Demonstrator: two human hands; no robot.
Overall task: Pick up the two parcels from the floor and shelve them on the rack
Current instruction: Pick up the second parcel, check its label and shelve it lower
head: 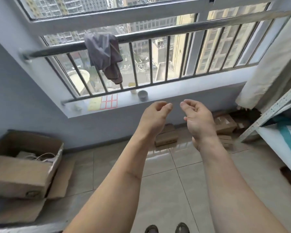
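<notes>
Both my left hand [155,115] and right hand [197,118] hung empty, fingers loosely curled, mid-frame above the parcels [166,137] on the floor by the wall, seemingly long-axis crosswise, nearer my left, rack [275,106] at right.

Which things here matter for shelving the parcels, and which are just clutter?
Job:
- brown parcels on the floor by the wall
- rack
- left hand, right hand, both empty

Clutter:
- open box
- cloth on rail
- cup
- sticker sheets
</notes>
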